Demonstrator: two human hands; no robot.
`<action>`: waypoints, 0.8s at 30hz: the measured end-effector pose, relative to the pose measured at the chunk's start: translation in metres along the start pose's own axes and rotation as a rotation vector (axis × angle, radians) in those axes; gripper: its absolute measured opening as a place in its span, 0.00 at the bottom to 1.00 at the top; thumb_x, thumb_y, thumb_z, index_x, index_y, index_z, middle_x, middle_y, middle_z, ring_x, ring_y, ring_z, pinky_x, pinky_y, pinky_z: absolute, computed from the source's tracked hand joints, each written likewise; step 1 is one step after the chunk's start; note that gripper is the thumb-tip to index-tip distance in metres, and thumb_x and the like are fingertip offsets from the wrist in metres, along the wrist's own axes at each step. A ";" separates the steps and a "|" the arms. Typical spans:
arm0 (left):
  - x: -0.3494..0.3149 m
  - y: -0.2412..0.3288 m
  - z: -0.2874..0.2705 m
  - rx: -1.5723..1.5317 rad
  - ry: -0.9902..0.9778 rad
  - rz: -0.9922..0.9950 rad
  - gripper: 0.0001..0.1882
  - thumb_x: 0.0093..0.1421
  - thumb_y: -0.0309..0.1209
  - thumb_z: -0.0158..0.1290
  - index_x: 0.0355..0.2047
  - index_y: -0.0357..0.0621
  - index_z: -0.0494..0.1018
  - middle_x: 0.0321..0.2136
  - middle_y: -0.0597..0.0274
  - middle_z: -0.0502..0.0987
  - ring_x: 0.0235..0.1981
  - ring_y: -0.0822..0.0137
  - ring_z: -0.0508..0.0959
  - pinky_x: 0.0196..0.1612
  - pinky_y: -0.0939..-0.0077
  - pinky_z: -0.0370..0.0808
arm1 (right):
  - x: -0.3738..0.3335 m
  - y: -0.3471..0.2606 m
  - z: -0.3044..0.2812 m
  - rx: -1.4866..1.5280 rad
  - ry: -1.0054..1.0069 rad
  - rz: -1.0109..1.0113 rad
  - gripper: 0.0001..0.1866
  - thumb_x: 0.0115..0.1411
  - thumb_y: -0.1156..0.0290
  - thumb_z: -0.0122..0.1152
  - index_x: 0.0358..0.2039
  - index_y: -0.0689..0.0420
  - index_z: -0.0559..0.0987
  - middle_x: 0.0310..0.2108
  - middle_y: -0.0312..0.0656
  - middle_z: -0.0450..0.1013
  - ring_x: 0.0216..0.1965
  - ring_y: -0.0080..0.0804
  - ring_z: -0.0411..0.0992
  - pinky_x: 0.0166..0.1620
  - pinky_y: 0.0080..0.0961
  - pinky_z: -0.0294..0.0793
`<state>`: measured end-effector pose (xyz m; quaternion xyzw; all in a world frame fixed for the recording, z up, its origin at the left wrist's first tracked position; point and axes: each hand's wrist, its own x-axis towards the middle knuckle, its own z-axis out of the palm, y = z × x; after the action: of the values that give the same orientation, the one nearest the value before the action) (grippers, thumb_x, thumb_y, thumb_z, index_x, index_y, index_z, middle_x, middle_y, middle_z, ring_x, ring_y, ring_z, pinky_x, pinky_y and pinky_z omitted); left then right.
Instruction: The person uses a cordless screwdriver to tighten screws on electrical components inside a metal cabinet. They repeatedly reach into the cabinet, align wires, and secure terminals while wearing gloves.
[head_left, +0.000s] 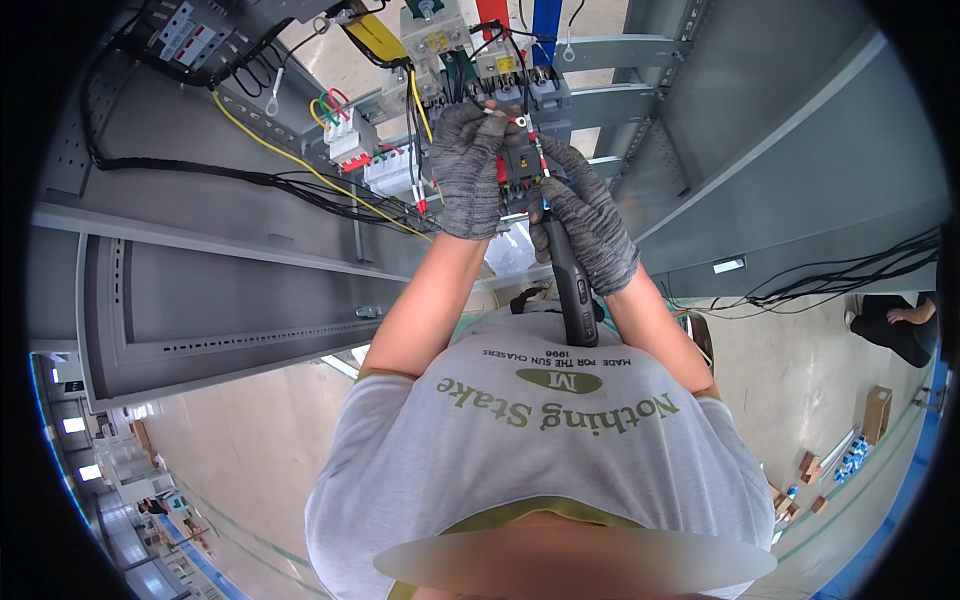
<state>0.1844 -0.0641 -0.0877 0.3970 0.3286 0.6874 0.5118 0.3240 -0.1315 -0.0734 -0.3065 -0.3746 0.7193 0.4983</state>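
Both my hands wear grey knitted gloves and work in front of the electrical parts of a metal cabinet. The fingertips of my left hand are pinched on a thin wire with a ring terminal at its end. My right hand is wrapped round a black electric screwdriver. Its body points back toward my chest, and its slim bit end reaches up beside the ring terminal; whether they touch, I cannot tell. Just behind the hands sits a dark circuit breaker, partly covered by my fingers.
Left of my hands are white terminal blocks and a black cable bundle. Red and blue busbars run at the top. Grey cabinet panels stand on both sides. Loose black cables hang at right, near another person.
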 end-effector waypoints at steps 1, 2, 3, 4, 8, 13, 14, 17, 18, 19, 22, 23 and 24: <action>0.002 -0.003 -0.002 0.053 -0.033 0.005 0.07 0.60 0.21 0.54 0.39 0.38 0.72 0.35 0.55 0.79 0.33 0.69 0.79 0.39 0.77 0.78 | 0.001 0.000 0.000 0.006 -0.010 0.007 0.25 0.65 0.70 0.48 0.63 0.50 0.60 0.24 0.39 0.70 0.19 0.26 0.70 0.19 0.22 0.72; 0.003 -0.004 -0.003 0.106 -0.067 0.010 0.08 0.60 0.22 0.54 0.40 0.38 0.71 0.35 0.55 0.78 0.32 0.70 0.79 0.38 0.77 0.78 | 0.001 -0.001 -0.001 0.011 -0.020 0.014 0.25 0.65 0.70 0.49 0.63 0.49 0.60 0.24 0.39 0.70 0.19 0.26 0.71 0.19 0.22 0.73; 0.002 -0.004 -0.003 0.093 -0.091 0.035 0.07 0.60 0.21 0.53 0.40 0.38 0.72 0.35 0.56 0.79 0.34 0.69 0.79 0.39 0.77 0.77 | 0.002 -0.001 0.000 0.023 -0.017 0.025 0.25 0.65 0.71 0.48 0.62 0.51 0.60 0.24 0.40 0.70 0.18 0.27 0.70 0.19 0.23 0.72; 0.002 -0.005 -0.001 0.079 -0.117 0.058 0.07 0.59 0.19 0.53 0.39 0.38 0.72 0.35 0.57 0.79 0.35 0.69 0.79 0.40 0.78 0.77 | 0.002 -0.002 0.000 0.035 -0.012 0.034 0.25 0.65 0.72 0.48 0.62 0.53 0.60 0.24 0.41 0.70 0.18 0.27 0.70 0.18 0.23 0.71; 0.006 0.004 0.000 0.124 -0.259 0.041 0.08 0.58 0.18 0.53 0.38 0.39 0.74 0.35 0.60 0.79 0.37 0.71 0.79 0.43 0.78 0.76 | 0.004 -0.003 -0.003 0.067 0.011 0.061 0.24 0.65 0.72 0.48 0.61 0.54 0.60 0.25 0.42 0.70 0.17 0.28 0.69 0.17 0.24 0.71; 0.011 0.017 -0.005 0.316 -0.229 0.062 0.07 0.58 0.19 0.55 0.38 0.38 0.75 0.35 0.61 0.80 0.37 0.73 0.78 0.44 0.78 0.75 | 0.005 -0.005 -0.006 0.117 -0.005 0.111 0.26 0.65 0.70 0.49 0.63 0.48 0.60 0.24 0.40 0.70 0.19 0.27 0.71 0.19 0.23 0.72; 0.012 0.018 -0.006 0.340 -0.233 0.059 0.08 0.57 0.19 0.56 0.38 0.38 0.75 0.35 0.62 0.80 0.37 0.73 0.78 0.43 0.78 0.75 | 0.005 -0.007 -0.006 0.124 0.000 0.122 0.26 0.65 0.70 0.49 0.63 0.48 0.60 0.24 0.40 0.70 0.19 0.27 0.71 0.20 0.23 0.72; 0.015 0.013 -0.010 0.352 -0.261 0.062 0.08 0.57 0.21 0.56 0.39 0.37 0.76 0.35 0.61 0.80 0.37 0.72 0.78 0.43 0.77 0.75 | 0.009 -0.005 -0.009 0.106 -0.017 0.112 0.26 0.65 0.69 0.50 0.63 0.48 0.60 0.25 0.40 0.70 0.19 0.27 0.70 0.20 0.24 0.72; 0.017 0.013 -0.010 0.362 -0.280 0.062 0.08 0.57 0.21 0.56 0.38 0.37 0.76 0.35 0.61 0.80 0.37 0.72 0.78 0.43 0.77 0.75 | 0.009 -0.005 -0.010 0.100 -0.015 0.114 0.26 0.65 0.69 0.50 0.63 0.48 0.60 0.25 0.40 0.70 0.19 0.27 0.70 0.20 0.24 0.72; 0.017 0.012 -0.011 0.372 -0.297 0.061 0.08 0.56 0.21 0.56 0.38 0.37 0.76 0.35 0.61 0.80 0.36 0.72 0.78 0.43 0.76 0.75 | 0.010 -0.006 -0.010 0.095 -0.014 0.118 0.26 0.65 0.69 0.51 0.63 0.49 0.60 0.25 0.40 0.70 0.19 0.27 0.70 0.20 0.24 0.72; 0.022 0.006 -0.017 0.571 -0.286 0.158 0.08 0.56 0.21 0.56 0.38 0.38 0.76 0.34 0.61 0.80 0.35 0.72 0.78 0.43 0.76 0.75 | 0.012 -0.009 -0.010 0.078 0.001 0.135 0.24 0.66 0.70 0.48 0.62 0.51 0.61 0.25 0.40 0.70 0.19 0.27 0.70 0.20 0.24 0.72; 0.023 0.005 -0.018 0.556 -0.304 0.155 0.08 0.56 0.21 0.56 0.37 0.38 0.76 0.34 0.61 0.80 0.35 0.72 0.78 0.42 0.76 0.75 | 0.013 -0.010 -0.010 0.074 0.008 0.139 0.23 0.66 0.71 0.47 0.61 0.53 0.61 0.25 0.40 0.70 0.19 0.27 0.70 0.19 0.24 0.72; 0.025 0.004 -0.020 0.541 -0.321 0.153 0.08 0.56 0.21 0.57 0.37 0.38 0.77 0.34 0.61 0.80 0.34 0.72 0.78 0.42 0.77 0.75 | 0.014 -0.010 -0.010 0.076 0.010 0.144 0.23 0.66 0.71 0.47 0.61 0.53 0.61 0.25 0.40 0.70 0.19 0.27 0.70 0.19 0.23 0.72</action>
<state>0.1608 -0.0421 -0.0889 0.6455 0.3835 0.5402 0.3800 0.3329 -0.1139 -0.0709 -0.3175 -0.3215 0.7654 0.4582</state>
